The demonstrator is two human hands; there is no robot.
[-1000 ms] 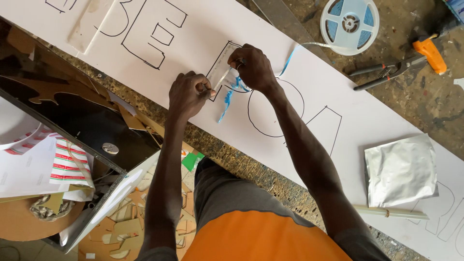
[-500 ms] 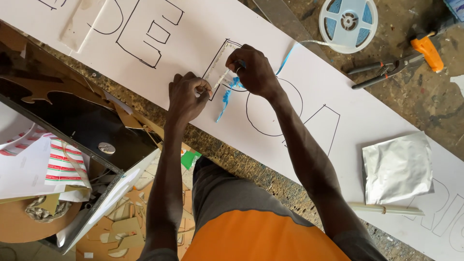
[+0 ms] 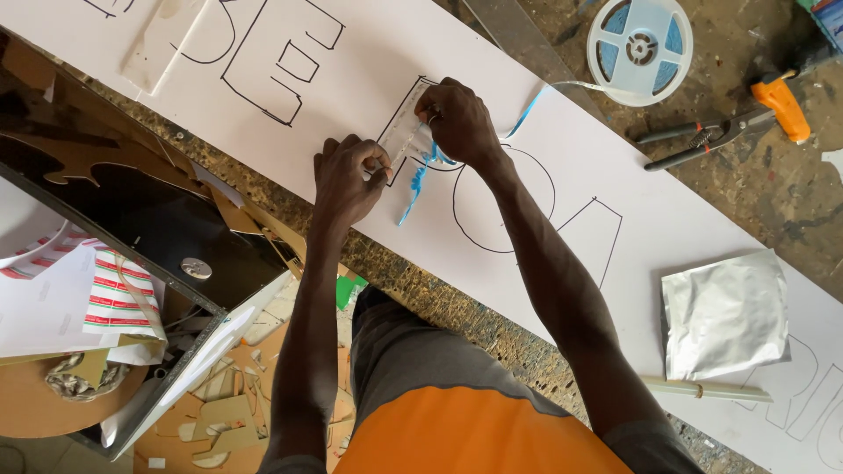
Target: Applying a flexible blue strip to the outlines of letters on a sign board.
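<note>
A long white board point(image 3: 527, 219) with black outlined letters lies across the workbench. My left hand point(image 3: 347, 180) pinches the near end of a clear light strip point(image 3: 406, 140) laid along one letter's outline. My right hand point(image 3: 457, 123) presses the strip's far end onto the board. A blue backing tape point(image 3: 413, 193) curls loose from under my hands. The strip runs on as a thin blue-white line point(image 3: 531, 105) toward a white reel point(image 3: 639, 48) at the back right.
Pliers point(image 3: 702, 140) and an orange-handled tool point(image 3: 781, 105) lie behind the board on the right. A silver foil bag point(image 3: 724, 312) and a pale stick point(image 3: 702, 388) rest on the board's right part. Dark panels, cardboard scraps and striped paper point(image 3: 118, 294) crowd the left.
Both hands have stayed at the same letter. My right hand has shifted slightly along the strip, and the view has drifted a little.
</note>
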